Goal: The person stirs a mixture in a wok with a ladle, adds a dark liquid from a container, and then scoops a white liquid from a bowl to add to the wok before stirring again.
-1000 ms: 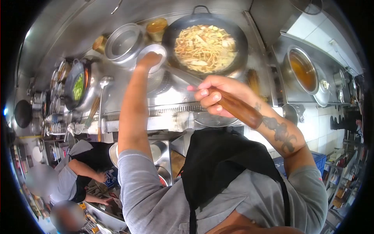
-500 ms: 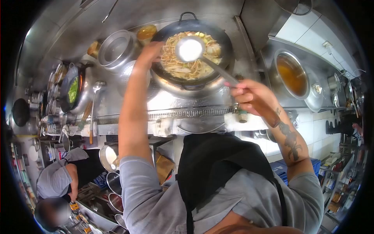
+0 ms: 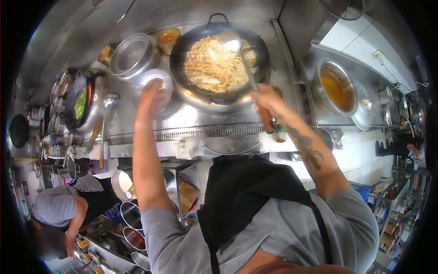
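A large dark wok [image 3: 220,98] on the stove holds noodles [image 3: 212,68] with pale pieces among them. My right hand [image 3: 269,98] is wrapped round the handle of a metal ladle [image 3: 232,43], whose bowl is over the upper right part of the noodles. Left of the wok, my left hand [image 3: 153,93] is over a round perforated strainer [image 3: 157,77]. Motion smears its fingers, so I cannot make out whether they grip the strainer.
Metal bowls [image 3: 131,55] and a tin of orange sauce [image 3: 169,36] stand behind the strainer. At the right is a pot of brown liquid [image 3: 336,86]. Another wok with greens [image 3: 80,102] is at the left. A co-worker [image 3: 57,203] bends at the lower left.
My left hand has moved from the wok's left edge down and left to the strainer. The ladle's bowl has shifted up and right, and my right hand has moved left.
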`<action>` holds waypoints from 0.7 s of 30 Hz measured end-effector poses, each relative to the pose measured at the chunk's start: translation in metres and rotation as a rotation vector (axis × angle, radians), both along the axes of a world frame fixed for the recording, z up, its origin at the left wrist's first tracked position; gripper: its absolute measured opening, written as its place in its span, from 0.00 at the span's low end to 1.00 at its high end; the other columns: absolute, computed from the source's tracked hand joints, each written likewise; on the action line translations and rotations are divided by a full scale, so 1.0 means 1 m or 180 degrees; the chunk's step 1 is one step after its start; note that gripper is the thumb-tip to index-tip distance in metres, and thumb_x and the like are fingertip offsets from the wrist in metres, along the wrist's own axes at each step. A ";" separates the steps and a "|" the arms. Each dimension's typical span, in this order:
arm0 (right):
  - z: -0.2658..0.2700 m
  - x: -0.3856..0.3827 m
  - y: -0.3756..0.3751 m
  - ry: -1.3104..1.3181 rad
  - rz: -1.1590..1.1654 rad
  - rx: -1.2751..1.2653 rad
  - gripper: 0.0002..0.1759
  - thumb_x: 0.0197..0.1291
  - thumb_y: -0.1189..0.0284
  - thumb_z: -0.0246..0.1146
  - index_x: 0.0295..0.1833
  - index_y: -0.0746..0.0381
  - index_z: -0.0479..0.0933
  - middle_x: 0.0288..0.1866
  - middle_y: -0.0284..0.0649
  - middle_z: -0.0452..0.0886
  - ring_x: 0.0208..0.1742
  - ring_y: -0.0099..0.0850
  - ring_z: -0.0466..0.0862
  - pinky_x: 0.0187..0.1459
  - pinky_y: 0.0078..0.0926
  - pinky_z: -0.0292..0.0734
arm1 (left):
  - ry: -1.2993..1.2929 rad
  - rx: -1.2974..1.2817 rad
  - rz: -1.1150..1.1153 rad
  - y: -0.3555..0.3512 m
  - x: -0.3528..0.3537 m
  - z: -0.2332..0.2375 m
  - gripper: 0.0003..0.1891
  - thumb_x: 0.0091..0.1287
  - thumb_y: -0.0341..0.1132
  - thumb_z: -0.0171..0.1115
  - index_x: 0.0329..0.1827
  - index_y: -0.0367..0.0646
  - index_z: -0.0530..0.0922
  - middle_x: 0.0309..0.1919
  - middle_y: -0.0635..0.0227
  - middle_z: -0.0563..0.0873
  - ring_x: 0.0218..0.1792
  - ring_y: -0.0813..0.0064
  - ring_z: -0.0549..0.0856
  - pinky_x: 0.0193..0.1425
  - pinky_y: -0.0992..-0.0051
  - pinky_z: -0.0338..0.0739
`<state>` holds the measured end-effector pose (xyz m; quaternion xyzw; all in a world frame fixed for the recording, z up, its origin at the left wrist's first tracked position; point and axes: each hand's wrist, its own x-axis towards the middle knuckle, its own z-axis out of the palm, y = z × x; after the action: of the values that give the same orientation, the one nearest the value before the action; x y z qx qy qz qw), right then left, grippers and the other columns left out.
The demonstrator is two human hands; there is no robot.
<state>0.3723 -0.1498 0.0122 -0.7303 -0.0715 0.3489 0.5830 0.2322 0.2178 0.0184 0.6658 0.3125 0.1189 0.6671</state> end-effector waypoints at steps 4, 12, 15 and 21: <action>0.037 -0.027 -0.006 0.1398 0.0095 0.0419 0.03 0.59 0.74 0.58 0.38 0.60 0.72 0.24 0.29 0.73 0.19 0.19 0.72 0.20 0.25 0.71 | -0.0001 0.0069 0.0055 0.024 -0.018 0.004 0.27 0.67 0.45 0.59 0.65 0.40 0.70 0.58 0.60 0.76 0.54 0.64 0.78 0.50 0.65 0.78; -0.001 -0.040 0.003 -0.0422 0.0048 -0.0061 0.08 0.62 0.72 0.57 0.45 0.62 0.75 0.24 0.29 0.73 0.20 0.18 0.72 0.19 0.20 0.68 | -0.0057 0.0305 0.0147 0.046 -0.037 0.020 0.29 0.63 0.46 0.63 0.63 0.39 0.71 0.52 0.62 0.78 0.48 0.69 0.78 0.46 0.68 0.79; 0.023 -0.057 0.028 0.1428 -0.0115 0.0406 0.06 0.63 0.72 0.57 0.44 0.60 0.75 0.26 0.30 0.74 0.20 0.17 0.71 0.20 0.19 0.67 | 0.0019 0.0317 0.0029 0.044 -0.034 0.024 0.28 0.65 0.44 0.61 0.65 0.39 0.69 0.54 0.61 0.77 0.51 0.67 0.78 0.47 0.68 0.79; 0.057 -0.030 -0.053 0.1474 -0.0022 0.0573 0.02 0.64 0.74 0.56 0.41 0.58 0.74 0.27 0.27 0.73 0.20 0.16 0.71 0.20 0.17 0.66 | 0.0038 0.0299 0.0233 0.052 -0.032 0.024 0.28 0.66 0.41 0.60 0.68 0.39 0.66 0.57 0.60 0.77 0.54 0.65 0.79 0.49 0.67 0.78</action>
<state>0.3420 -0.2028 0.0696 -0.5762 0.0356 0.4971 0.6478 0.1997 0.2700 0.0425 0.6852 0.3346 0.1538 0.6284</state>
